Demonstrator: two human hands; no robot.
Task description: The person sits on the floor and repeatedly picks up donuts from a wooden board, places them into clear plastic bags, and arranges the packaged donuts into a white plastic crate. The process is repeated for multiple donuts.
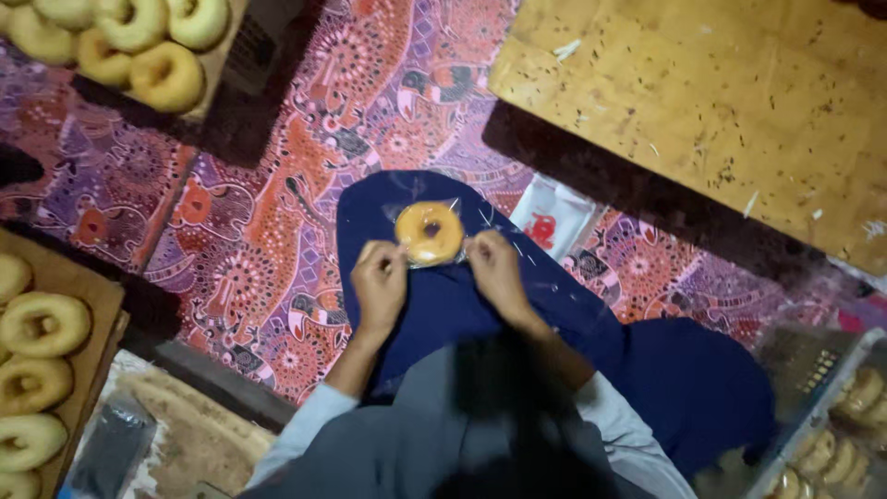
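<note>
The left hand [380,279] and the right hand [493,266] each pinched one side of a clear plastic bag [431,231] with a round yellow donut [430,233] inside. The bag sat over a dark blue lap [443,305], in the middle. A wooden board [721,111] lay well apart at the top right. Trays of donuts [42,333] stood at the left edge. Patterned floor cloth [277,231] lay open between them.
</note>
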